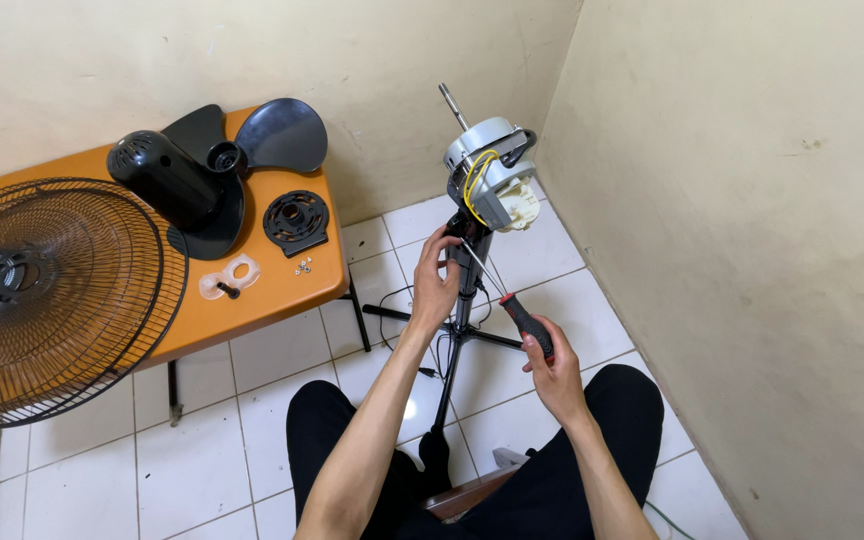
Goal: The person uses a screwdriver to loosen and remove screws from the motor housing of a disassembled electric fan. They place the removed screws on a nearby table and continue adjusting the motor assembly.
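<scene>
A bare fan motor [489, 180] with a metal shaft, yellow wires and a cream gearbox sits atop a black stand pole [464, 310]. My left hand [436, 283] grips the pole's neck just under the motor. My right hand [550, 362] holds a screwdriver [510, 298] with a red and black handle. Its metal shaft angles up and left, with the tip at the neck near my left fingers.
An orange table [262, 300] at left carries a black wire fan grille [47, 295], a black fan blade [272, 135], a black motor cover [160, 178], a round black mounting plate [296, 220], a clear plastic part [229, 277] and small screws [303, 266]. Cream walls meet in the corner at right. White tiles cover the floor.
</scene>
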